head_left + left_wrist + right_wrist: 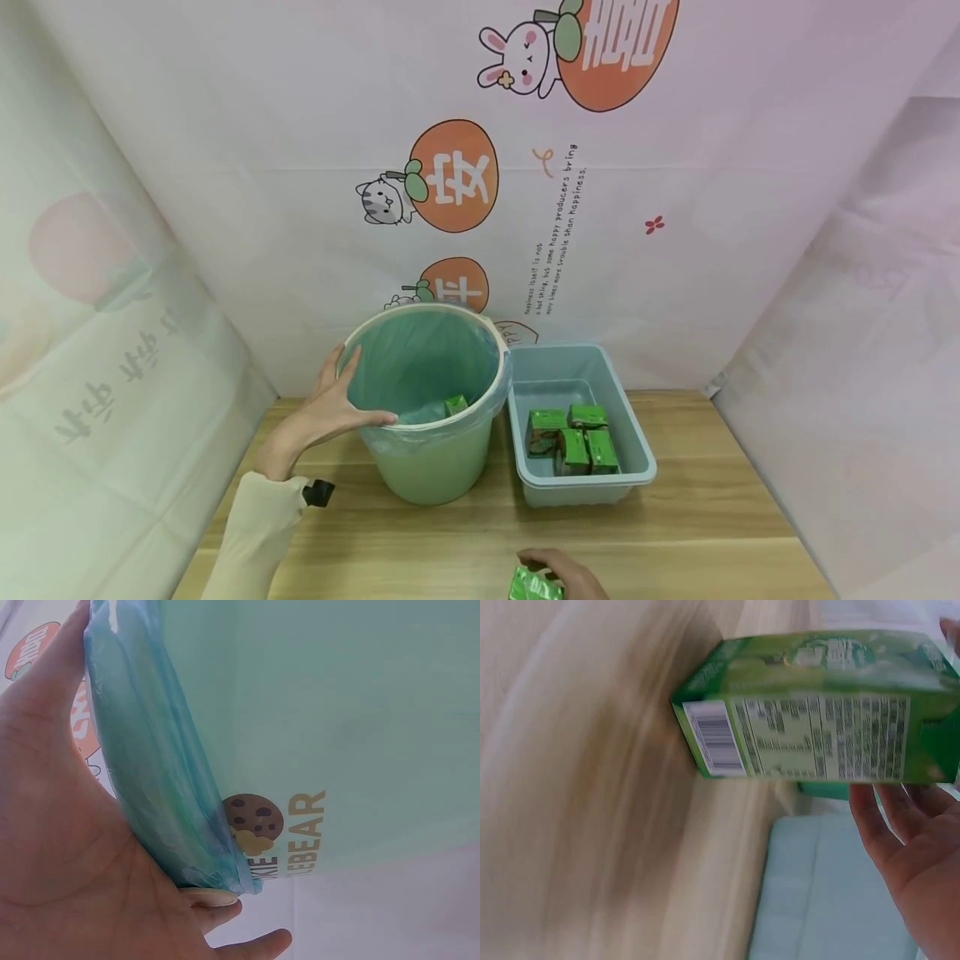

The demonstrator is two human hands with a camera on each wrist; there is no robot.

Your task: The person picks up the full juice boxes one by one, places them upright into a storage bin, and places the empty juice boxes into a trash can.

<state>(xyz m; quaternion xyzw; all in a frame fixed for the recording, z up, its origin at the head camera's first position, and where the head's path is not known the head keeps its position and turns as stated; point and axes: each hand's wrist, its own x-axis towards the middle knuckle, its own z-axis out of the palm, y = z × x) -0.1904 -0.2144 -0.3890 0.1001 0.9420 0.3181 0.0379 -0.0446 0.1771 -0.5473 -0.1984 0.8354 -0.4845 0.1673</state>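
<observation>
My left hand (330, 410) grips the rim of a pale green trash bin (431, 467), its thumb at the near side and its fingers round the left. A translucent bluish bag (150, 765) lines the bin and folds over the rim. One green carton (456, 405) lies low inside. At the bottom edge of the head view, my right hand (573, 575) holds a small green drink carton (802, 739) between thumb and fingers. A barcode and printed panel show on its side in the right wrist view.
Right of the bin stands a light blue basin (585, 482) with several green cartons (572, 450) in it. Both stand on a wooden table (420, 542). White printed cloth (637, 275) closes off the back and both sides.
</observation>
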